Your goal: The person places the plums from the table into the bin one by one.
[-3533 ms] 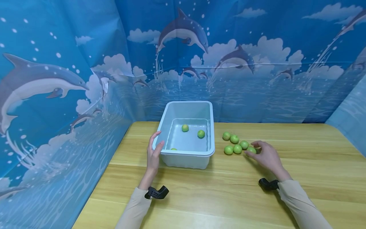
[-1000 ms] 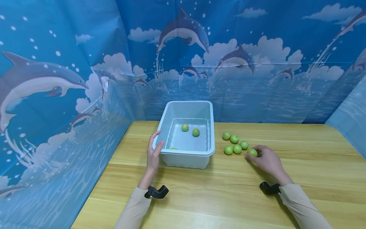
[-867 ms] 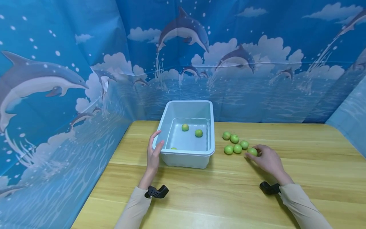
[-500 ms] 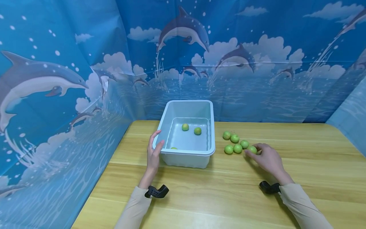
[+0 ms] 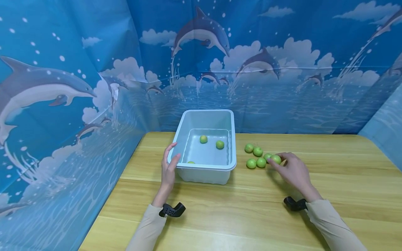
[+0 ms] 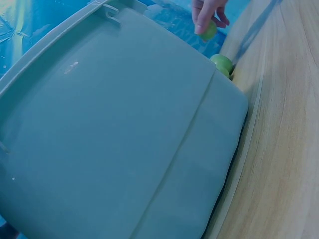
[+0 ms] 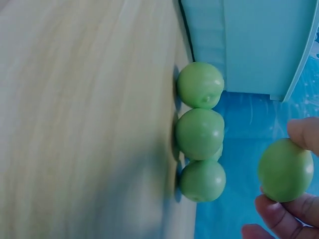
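Observation:
My left hand (image 5: 168,170) grips the near left corner of a pale blue plastic tub (image 5: 204,176). Its thumb lies at the front rim and a finger at the left rim. In the head view, my right hand (image 5: 293,172) pinches a small round green fruit (image 5: 275,159) between thumb and fingers. The right wrist view has this held fruit (image 7: 285,170) raised off the table, apart from the fruits (image 7: 201,133) standing there. Inside the tub are three green fruits, among them one at the back (image 5: 203,139) and one on the right (image 5: 220,144); the third is mostly hidden behind the front rim.
Several more green fruits (image 5: 261,162) sit in a loose cluster on the wooden table (image 5: 220,212), just right of the tub. A blue curtain printed with dolphins (image 5: 201,94) hangs behind the table and along its left side.
My right hand has picked the rightmost green fruit up off the table, raising it slightly. The right fruit in the tub rolls a little from side to side. My left hand stays in place.

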`<action>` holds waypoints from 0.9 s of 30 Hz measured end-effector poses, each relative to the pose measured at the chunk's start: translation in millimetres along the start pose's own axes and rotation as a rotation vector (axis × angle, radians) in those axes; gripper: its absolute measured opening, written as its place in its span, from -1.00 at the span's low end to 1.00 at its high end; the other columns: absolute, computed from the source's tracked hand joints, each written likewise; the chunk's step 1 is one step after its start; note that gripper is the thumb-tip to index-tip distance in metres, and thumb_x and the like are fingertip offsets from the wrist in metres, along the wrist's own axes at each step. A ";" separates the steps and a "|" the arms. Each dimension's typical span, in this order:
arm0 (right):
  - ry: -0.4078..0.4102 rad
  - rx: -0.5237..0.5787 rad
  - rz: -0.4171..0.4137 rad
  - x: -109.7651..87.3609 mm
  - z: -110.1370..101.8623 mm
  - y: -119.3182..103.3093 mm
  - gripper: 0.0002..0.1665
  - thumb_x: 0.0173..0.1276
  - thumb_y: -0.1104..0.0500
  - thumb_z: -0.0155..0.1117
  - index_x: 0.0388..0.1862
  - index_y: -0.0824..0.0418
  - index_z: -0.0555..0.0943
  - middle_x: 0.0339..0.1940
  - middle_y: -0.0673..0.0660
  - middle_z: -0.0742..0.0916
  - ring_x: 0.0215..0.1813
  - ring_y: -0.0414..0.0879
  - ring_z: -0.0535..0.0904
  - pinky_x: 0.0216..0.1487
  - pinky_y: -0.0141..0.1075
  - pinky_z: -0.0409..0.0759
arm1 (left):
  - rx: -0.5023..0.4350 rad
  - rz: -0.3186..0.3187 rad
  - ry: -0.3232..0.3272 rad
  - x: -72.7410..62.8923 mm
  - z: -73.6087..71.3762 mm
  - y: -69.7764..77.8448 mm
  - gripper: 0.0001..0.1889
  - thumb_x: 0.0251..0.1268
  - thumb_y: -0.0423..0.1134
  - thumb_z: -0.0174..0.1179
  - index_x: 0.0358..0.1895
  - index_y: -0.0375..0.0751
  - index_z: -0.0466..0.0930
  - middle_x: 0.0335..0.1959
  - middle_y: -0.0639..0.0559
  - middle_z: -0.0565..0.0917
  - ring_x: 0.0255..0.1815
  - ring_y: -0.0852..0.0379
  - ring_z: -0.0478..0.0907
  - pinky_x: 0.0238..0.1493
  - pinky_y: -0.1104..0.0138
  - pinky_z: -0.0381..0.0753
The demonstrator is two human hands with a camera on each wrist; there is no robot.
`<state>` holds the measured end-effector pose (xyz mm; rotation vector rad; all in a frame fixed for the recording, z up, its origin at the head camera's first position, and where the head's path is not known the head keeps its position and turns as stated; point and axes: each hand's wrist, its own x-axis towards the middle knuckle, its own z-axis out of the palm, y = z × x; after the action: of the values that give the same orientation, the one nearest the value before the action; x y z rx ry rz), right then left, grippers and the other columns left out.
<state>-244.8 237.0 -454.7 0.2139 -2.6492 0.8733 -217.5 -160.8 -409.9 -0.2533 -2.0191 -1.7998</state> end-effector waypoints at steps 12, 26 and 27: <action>0.065 0.040 -0.054 5.7 -0.8 -9.7 -0.48 0.30 -0.15 0.24 -0.05 0.27 0.63 -0.26 0.18 0.63 -0.36 -0.02 0.46 -0.48 -0.21 0.35 | 0.003 0.002 -0.003 0.2 0.1 -0.8 -0.52 0.37 -0.30 -0.03 0.30 -0.43 0.26 0.34 -0.26 0.27 0.40 -0.09 0.07 0.32 -0.06 -0.03; 0.109 0.092 -0.084 16.7 -2.8 -22.0 -0.53 0.28 -0.12 0.27 -0.04 0.22 0.62 -0.27 0.15 0.65 -0.34 -0.02 0.50 -0.40 -0.17 0.41 | 0.001 -0.001 -0.002 0.3 0.3 -0.8 -0.53 0.37 -0.31 -0.03 0.30 -0.42 0.26 0.34 -0.25 0.28 0.40 -0.09 0.07 0.32 -0.06 -0.02; 0.108 0.095 -0.088 17.9 -3.3 -23.0 -0.52 0.28 -0.11 0.27 -0.03 0.22 0.61 -0.26 0.15 0.65 -0.33 -0.01 0.51 -0.40 -0.17 0.41 | 0.002 -0.002 0.000 0.2 0.2 -1.0 -0.53 0.37 -0.31 -0.03 0.30 -0.42 0.26 0.34 -0.25 0.28 0.40 -0.09 0.08 0.32 -0.06 -0.02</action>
<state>-254.8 219.9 -433.0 0.2956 -2.4817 0.9548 -218.2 -160.8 -410.7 -0.2505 -2.0219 -1.7991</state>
